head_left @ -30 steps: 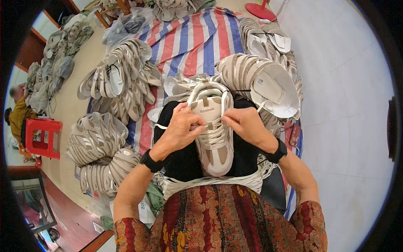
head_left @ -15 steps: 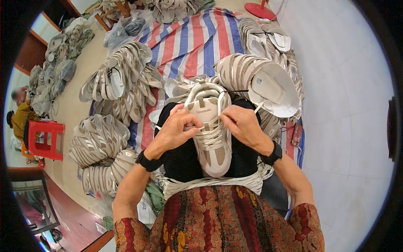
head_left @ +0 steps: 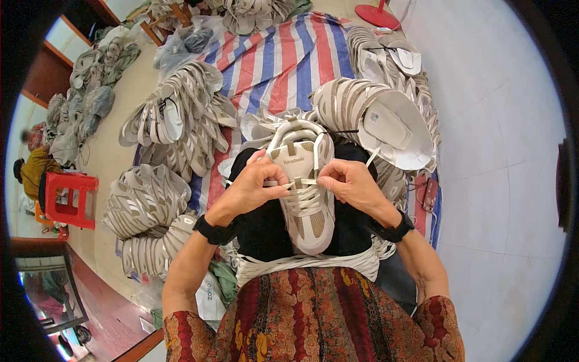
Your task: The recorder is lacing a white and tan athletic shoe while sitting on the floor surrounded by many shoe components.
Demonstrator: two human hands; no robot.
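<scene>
A beige and white sneaker upper (head_left: pixel 306 232) lies on my black-covered lap, its toe pointing toward me and its tongue up. Cream lacing criss-crosses its front. At the top of the lacing, a shoelace (head_left: pixel 306 181) runs across just below the tongue. My left hand (head_left: pixel 260 183) pinches this lace at the shoe's left edge, fingers curled. On the opposite edge, my right hand (head_left: pixel 351 183) pinches the lace between thumb and forefinger. A loose lace end (head_left: pixel 373 157) sticks up beyond the right hand.
Nested stacks of shoe uppers flank me: a tied bundle (head_left: pixel 377 117) at right and several piles (head_left: pixel 148 199) at left. A bunch of cream laces (head_left: pixel 307 261) crosses my waist. Beneath lies a striped tarp (head_left: pixel 283 66). A red stool (head_left: pixel 70 199) and a seated person (head_left: pixel 37 172) are far left.
My right hand has come down slightly along the shoe's edge and its fingers now pinch the lace. The lace stretches straighter across the tongue. The left hand has barely moved.
</scene>
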